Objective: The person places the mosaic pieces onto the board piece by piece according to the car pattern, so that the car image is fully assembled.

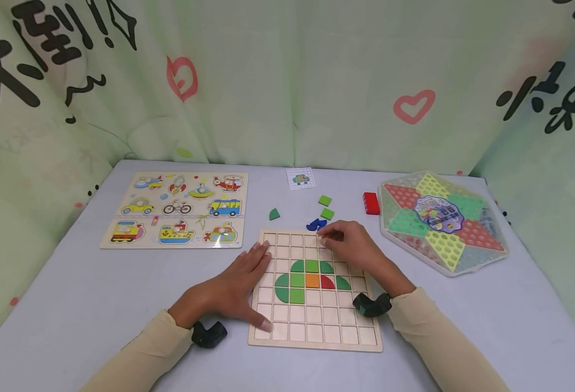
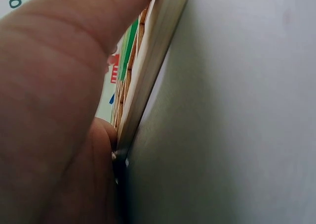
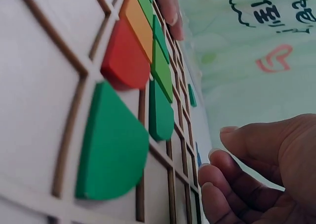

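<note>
A wooden grid board [image 1: 287, 331] lies on the table. Green quarter-round pieces [image 1: 343, 283], light green squares [image 1: 297, 295], an orange square [image 1: 312, 280] and a red quarter-round [image 1: 326, 281] sit in its cells. My left hand [image 1: 233, 286] rests spread against the board's left edge, its fingers over the upper side and thumb near the lower corner. Over the board's far edge, my right hand [image 1: 351, 242] has its fingertips beside small blue pieces [image 1: 316, 224]. In the right wrist view, thumb and loosely bent fingers [image 3: 217, 204] are apart, with nothing visible between them.
Beyond the board lie a loose green quarter-round [image 1: 274, 214], two light green squares [image 1: 324, 200], a red block [image 1: 371, 203] and a pattern card [image 1: 300, 178]. A vehicle puzzle board [image 1: 157, 209] lies left; a star-patterned game box [image 1: 405, 245] lies right. A curtain [image 1: 292, 81] hangs behind.
</note>
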Demonstrator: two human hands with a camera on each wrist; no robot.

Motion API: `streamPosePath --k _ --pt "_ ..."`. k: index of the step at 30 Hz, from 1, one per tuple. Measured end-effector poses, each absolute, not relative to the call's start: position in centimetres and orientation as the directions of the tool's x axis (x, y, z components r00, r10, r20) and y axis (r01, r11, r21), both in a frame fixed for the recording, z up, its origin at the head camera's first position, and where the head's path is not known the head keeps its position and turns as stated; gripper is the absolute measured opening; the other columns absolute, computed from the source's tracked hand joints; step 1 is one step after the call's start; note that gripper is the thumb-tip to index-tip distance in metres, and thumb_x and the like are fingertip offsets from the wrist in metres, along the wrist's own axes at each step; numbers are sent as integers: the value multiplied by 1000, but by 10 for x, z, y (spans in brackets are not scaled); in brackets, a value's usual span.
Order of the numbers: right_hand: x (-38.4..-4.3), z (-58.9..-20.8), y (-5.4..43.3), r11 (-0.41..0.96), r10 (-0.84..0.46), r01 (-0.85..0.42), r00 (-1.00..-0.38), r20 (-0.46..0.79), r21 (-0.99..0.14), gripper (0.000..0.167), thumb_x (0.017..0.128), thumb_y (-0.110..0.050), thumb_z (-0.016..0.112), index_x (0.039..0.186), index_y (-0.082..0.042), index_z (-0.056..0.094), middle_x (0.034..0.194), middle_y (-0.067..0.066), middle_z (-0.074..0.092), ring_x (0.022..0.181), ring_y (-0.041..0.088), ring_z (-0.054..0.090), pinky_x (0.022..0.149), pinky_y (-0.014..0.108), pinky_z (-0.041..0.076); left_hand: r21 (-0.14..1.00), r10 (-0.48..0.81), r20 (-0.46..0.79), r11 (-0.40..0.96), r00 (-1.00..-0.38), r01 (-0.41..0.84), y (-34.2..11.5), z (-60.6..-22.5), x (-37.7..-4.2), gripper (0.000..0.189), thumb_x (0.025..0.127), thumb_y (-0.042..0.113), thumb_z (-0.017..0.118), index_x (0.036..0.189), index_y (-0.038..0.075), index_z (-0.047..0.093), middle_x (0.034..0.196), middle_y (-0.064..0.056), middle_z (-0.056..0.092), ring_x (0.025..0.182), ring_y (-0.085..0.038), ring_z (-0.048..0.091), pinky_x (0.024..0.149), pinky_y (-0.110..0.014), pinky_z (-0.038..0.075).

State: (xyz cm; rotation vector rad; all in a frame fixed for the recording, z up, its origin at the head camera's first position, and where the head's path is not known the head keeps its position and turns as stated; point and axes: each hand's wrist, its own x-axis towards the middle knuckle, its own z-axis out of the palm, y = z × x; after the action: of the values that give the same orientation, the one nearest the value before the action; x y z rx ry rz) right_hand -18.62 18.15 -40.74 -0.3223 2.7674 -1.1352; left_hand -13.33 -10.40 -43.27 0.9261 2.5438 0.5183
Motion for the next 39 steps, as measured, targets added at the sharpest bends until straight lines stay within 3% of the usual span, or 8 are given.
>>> streamPosePath --k 13,23,39 --pt "-216 -415 194 684 -70 -23 -997 -33 -729 24 95 -12 63 116 -3 69 109 14 66 97 28 59 84 38 53 455 650 -249 733 -718 505 -102 -429 -131 131 64 75 72 156 5 9 162 -7 -11 146 -24 -13 117 -43 1" --pt "-240 -417 195 667 -26 -4 -1000 -18 -745 25 96 -9 60 118 -3 68 112 15 65 100 29 58 88 40 51 465 653 -285 734 -702 495 -103 -426 -133 133 63 66 79 156 4 7 162 -7 -11 146 -23 -15 117 -42 -1" --pt "-258 -423 190 716 -10 70 -994 -110 -695 32 94 -10 62 124 -1 64 115 17 63 104 30 55 92 41 49 441 647 -244 738 -723 511 -102 -430 -132 132 63 72 75 156 4 10 163 -8 -8 147 -23 -11 117 -43 3"
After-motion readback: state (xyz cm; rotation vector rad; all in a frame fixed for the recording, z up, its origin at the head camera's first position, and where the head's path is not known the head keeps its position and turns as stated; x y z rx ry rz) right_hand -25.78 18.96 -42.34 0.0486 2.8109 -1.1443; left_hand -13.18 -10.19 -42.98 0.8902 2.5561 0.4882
